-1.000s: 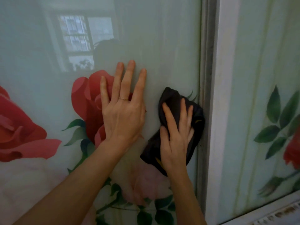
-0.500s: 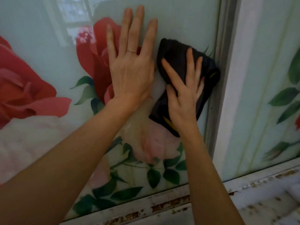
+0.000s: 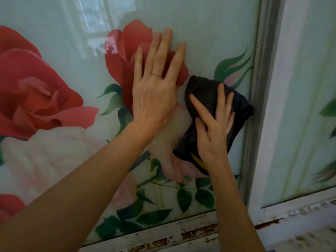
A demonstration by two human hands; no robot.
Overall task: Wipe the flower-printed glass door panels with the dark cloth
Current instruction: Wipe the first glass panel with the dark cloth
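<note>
The person's left hand (image 3: 154, 95) lies flat against the pale green, flower-printed glass door panel (image 3: 209, 33), fingers straight and a little spread, with a thin ring (image 3: 156, 74) on one of them. The palm and fingers cover part of a printed red rose (image 3: 123, 57). Just beside it on the right, the right hand (image 3: 212, 131) presses a crumpled dark cloth (image 3: 205, 91) onto the same glass. Its fingers are stretched out and fanned over the fabric, pushing it flat rather than gripping it. The cloth sits in the lower right part of this panel, and its right corner touches the grey upright edge strip (image 3: 258, 88) of the door. A narrow yellow trim (image 3: 197, 160) shows at its lower end, close to the wrist. The two hands are near each other but not touching. Under and around the cloth the print shows a pale pink bloom and dark green leaves (image 3: 183, 199), and a much larger red rose (image 3: 36, 88) fills the far left of the glass. A window's reflection (image 3: 94, 20) glints near the top. Right of the grey strip stands a white upright frame post (image 3: 272, 106), and beyond it is a second flower-printed glass panel (image 3: 300, 124) with streaks running down it. Along the bottom runs a white metal rail (image 3: 181, 231) with chipped paint and rust spots.
</note>
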